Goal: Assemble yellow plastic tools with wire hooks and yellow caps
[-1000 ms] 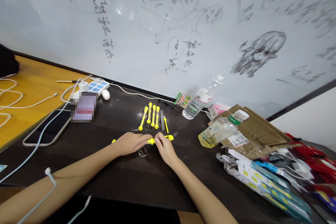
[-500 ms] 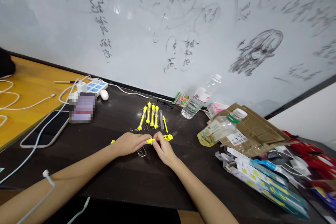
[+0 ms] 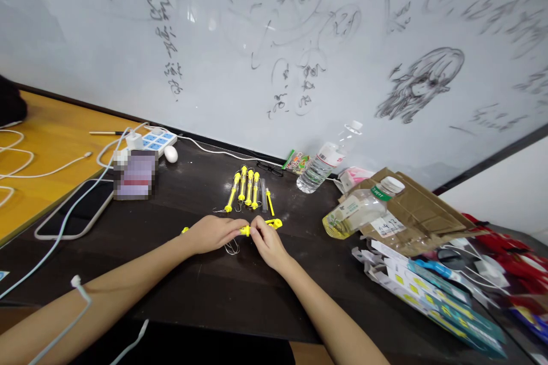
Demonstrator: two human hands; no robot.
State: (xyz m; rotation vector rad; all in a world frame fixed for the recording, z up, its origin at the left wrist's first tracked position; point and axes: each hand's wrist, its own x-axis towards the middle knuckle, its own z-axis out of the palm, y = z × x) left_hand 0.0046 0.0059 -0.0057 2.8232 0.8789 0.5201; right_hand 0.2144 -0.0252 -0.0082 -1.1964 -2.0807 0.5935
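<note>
My left hand [image 3: 214, 234] and my right hand [image 3: 268, 244] meet over the front middle of the dark table. Both are closed on a yellow spring scale part [image 3: 245, 231] that shows between the fingertips; the fingers cover most of it. Past my right fingers a yellow piece with a ring end [image 3: 275, 223] sticks out. A thin metal wire hook [image 3: 232, 247] lies below my hands. Just beyond them lie several spring scales [image 3: 242, 183], clear tubes with yellow ends and hooks. Beside these are a clear tube [image 3: 264, 196] and a thin yellow rod [image 3: 269, 202].
On the right stand a water bottle [image 3: 319, 166], a tilted bottle with yellowish liquid [image 3: 355, 214], flattened cardboard [image 3: 415, 199] and a torn printed box [image 3: 432, 302]. A phone [image 3: 75, 211], cables and a power strip [image 3: 158, 140] lie left. A whiteboard [image 3: 214, 80] rises behind.
Both hands keep their hold on the yellow part in nearly the same place. The whole view has shifted very slightly.
</note>
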